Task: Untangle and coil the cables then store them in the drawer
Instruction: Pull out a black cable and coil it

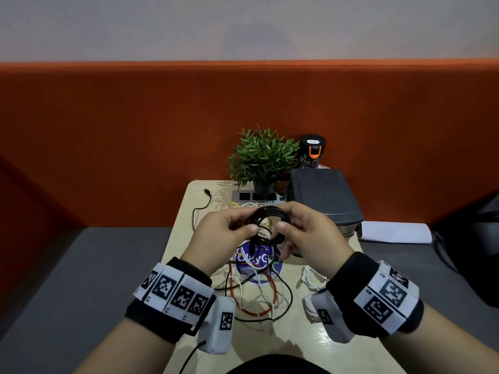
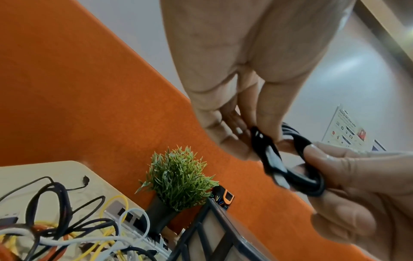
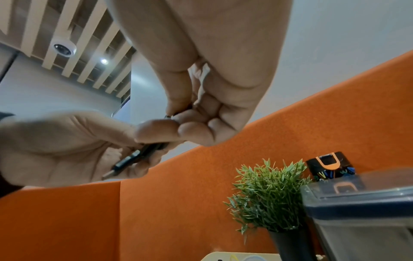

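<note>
A black cable wound into a small coil [image 1: 266,225] hangs above the table, gripped from both sides. My left hand [image 1: 247,221] pinches its left side between thumb and fingers, and my right hand [image 1: 285,218] pinches its right side. In the left wrist view the coil [image 2: 299,176] sits between my left fingertips [image 2: 239,130] and my right thumb [image 2: 324,155]. The coil's USB plug [image 3: 125,166] lies across my left palm in the right wrist view. Under my hands lies a tangle of red, white, yellow and black cables [image 1: 256,290].
A dark-lidded storage box [image 1: 324,195] stands at the back right of the small beige table [image 1: 337,341]. Behind are a potted plant [image 1: 263,157], a black bottle [image 1: 312,151] and a power strip [image 1: 256,197]. A white cable [image 1: 310,279] lies right; a black plug end [image 1: 206,191] lies far left.
</note>
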The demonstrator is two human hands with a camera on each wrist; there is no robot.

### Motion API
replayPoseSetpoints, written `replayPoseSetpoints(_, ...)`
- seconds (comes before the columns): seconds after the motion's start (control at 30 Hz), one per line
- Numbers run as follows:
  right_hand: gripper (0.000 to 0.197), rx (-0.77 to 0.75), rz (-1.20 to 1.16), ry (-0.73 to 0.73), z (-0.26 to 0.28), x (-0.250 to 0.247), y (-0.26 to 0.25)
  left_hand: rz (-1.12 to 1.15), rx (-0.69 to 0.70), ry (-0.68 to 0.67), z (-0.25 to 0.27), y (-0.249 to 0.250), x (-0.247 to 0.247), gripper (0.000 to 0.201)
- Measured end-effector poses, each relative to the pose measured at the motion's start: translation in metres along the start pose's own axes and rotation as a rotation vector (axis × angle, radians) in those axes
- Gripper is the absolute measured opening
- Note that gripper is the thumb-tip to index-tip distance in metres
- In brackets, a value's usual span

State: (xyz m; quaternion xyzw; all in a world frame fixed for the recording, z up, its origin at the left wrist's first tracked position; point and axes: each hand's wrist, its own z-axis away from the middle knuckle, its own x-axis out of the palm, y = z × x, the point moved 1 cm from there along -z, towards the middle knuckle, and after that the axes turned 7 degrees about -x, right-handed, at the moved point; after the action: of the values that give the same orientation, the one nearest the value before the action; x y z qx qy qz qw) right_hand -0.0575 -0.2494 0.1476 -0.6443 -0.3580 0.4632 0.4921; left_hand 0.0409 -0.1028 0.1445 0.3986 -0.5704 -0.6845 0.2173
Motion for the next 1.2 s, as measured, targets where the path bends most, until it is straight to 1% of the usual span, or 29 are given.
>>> replayPoseSetpoints(0.07, 0.027, -0.007, 0.055, -0.007, 0.0, -0.001, 0.001, -0.05, -0.02, -0.075, 0.001, -0.001, 0.0, 0.039)
replayPoseSetpoints(0.13, 0.027, -0.003, 0.087, -0.016, 0.0, -0.001, 0.002, -0.099, -0.031, -0.106, 0.001, -0.003, 0.001, 0.037)
replayPoseSetpoints(0.23, 0.021, 0.021, 0.097, -0.009, 0.0, 0.001, 0.004, -0.105, -0.069, -0.133, 0.0, -0.009, 0.004, 0.031)
replayPoseSetpoints(0.33, 0.019, 0.041, 0.031, -0.038, 0.001, 0.003, 0.004, -0.029, -0.132, -0.166, -0.002, -0.015, 0.003, 0.026)
replayPoseSetpoints(0.4, 0.017, 0.051, -0.044, -0.058, 0.001, 0.001, 0.003, 0.039, -0.158, -0.213, -0.003, -0.017, 0.002, 0.024)
replayPoseSetpoints(0.5, 0.015, 0.057, -0.126, -0.063, 0.0, -0.001, 0.002, 0.174, -0.175, -0.297, 0.001, -0.015, 0.004, 0.025)
replayPoseSetpoints(0.57, 0.019, 0.048, -0.128, -0.055, 0.0, 0.0, 0.004, 0.246, -0.176, -0.335, 0.002, -0.015, 0.006, 0.03)
replayPoseSetpoints(0.67, 0.033, 0.032, -0.053, -0.048, 0.001, 0.002, 0.007, 0.26, -0.16, -0.304, 0.002, -0.013, 0.008, 0.031)
replayPoseSetpoints(0.73, 0.034, 0.022, -0.003, -0.052, 0.003, 0.005, 0.008, 0.183, -0.13, -0.26, 0.002, -0.011, 0.009, 0.028)
replayPoseSetpoints(0.8, 0.034, 0.021, 0.026, -0.056, 0.004, 0.006, 0.009, 0.142, -0.093, -0.197, 0.002, -0.008, 0.011, 0.033)
replayPoseSetpoints(0.87, 0.036, 0.023, 0.034, -0.055, 0.004, 0.006, 0.008, 0.119, -0.027, -0.118, 0.002, -0.006, 0.012, 0.046)
replayPoseSetpoints(0.9, 0.036, 0.025, 0.021, -0.052, 0.004, 0.006, 0.007, 0.076, 0.022, -0.079, 0.003, -0.005, 0.012, 0.05)
replayPoseSetpoints(0.97, 0.034, 0.028, -0.006, -0.045, 0.004, 0.004, 0.005, -0.085, 0.16, -0.011, 0.006, -0.002, 0.011, 0.053)
replayPoseSetpoints(1.03, 0.032, 0.025, 0.0, -0.053, 0.005, 0.001, 0.004, -0.267, 0.344, 0.042, 0.009, 0.003, 0.012, 0.046)
replayPoseSetpoints(1.1, 0.032, 0.011, 0.035, -0.068, 0.004, -0.001, 0.004, -0.37, 0.514, 0.087, 0.009, 0.002, 0.013, 0.029)
replayPoseSetpoints(1.13, 0.032, 0.007, 0.053, -0.071, 0.004, -0.001, 0.004, -0.394, 0.553, 0.11, 0.008, 0.0, 0.014, 0.021)
replayPoseSetpoints(1.2, 0.032, -0.007, 0.074, -0.069, 0.004, -0.001, 0.003, -0.441, 0.573, 0.159, 0.006, -0.003, 0.016, 0.018)
